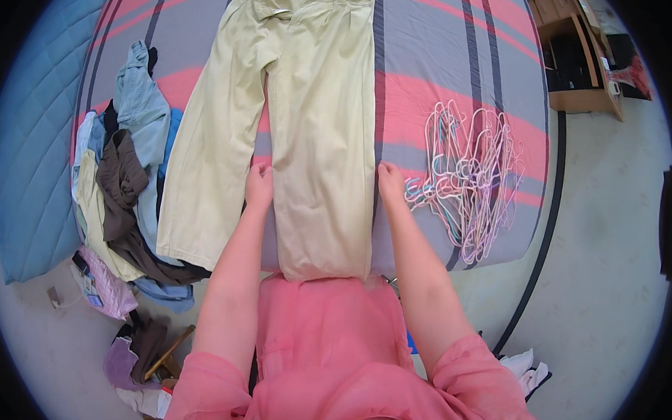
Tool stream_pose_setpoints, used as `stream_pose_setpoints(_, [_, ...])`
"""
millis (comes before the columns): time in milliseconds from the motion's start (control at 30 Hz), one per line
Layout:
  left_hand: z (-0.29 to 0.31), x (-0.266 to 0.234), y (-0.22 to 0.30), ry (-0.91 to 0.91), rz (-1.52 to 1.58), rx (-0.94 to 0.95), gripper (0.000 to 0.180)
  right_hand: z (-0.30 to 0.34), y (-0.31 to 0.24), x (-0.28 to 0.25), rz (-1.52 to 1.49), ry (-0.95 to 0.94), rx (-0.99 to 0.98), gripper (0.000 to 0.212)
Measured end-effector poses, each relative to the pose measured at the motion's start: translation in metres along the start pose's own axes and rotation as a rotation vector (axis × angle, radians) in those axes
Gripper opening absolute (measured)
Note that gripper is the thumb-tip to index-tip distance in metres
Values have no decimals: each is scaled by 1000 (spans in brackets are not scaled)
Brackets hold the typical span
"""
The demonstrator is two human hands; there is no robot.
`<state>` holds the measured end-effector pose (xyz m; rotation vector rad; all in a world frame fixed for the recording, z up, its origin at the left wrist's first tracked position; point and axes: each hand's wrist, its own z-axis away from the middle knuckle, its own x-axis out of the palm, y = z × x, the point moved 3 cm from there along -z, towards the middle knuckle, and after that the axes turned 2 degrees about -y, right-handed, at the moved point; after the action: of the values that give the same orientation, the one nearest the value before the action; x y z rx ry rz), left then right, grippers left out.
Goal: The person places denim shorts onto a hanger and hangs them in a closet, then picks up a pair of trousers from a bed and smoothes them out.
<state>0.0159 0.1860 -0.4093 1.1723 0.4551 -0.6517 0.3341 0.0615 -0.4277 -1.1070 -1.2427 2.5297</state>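
Observation:
A pair of pale yellow-green trousers (320, 128) lies spread on the bed, waistband at the far side and legs toward me. The right-hand leg hangs down to the near bed edge, touching my pink top. My left hand (259, 185) is closed at the inner edge of that leg. On its outer edge my right hand (389, 182) is closed too, the two hands level with each other. The fingertips are partly hidden, but both hands appear to pinch the cloth. The other leg (203, 190) lies slanted to the left, with its hem near my left forearm.
Many tangled hangers (474, 181) lie on the striped bedsheet (423, 35) at right. A heap of clothes (126, 180) sits at the left bed edge, beside a blue quilted pad (35, 140). A wooden cabinet (585, 70) stands far right; a bag and clothes (142, 359) are on the floor.

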Motion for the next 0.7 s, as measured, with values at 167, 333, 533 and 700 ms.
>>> stream_pose_setpoints(167, [-53, 30, -2, 52, 70, -65, 30, -40, -61, 29, 220, -18, -24, 37])
stream_pose_setpoints(333, [-79, 42, -3, 114, 142, -148, 22, -71, -50, 29, 91, -9, 47, 26])
stream_pose_setpoints(533, [-56, 25, 44, 312, 5, 12, 26, -53, -55, 10, 194, 245, -168, 19])
stream_pose_setpoints(700, [33, 57, 33, -346, -317, 323, 51, 69, -46, 90, 367, -145, -665, 34])
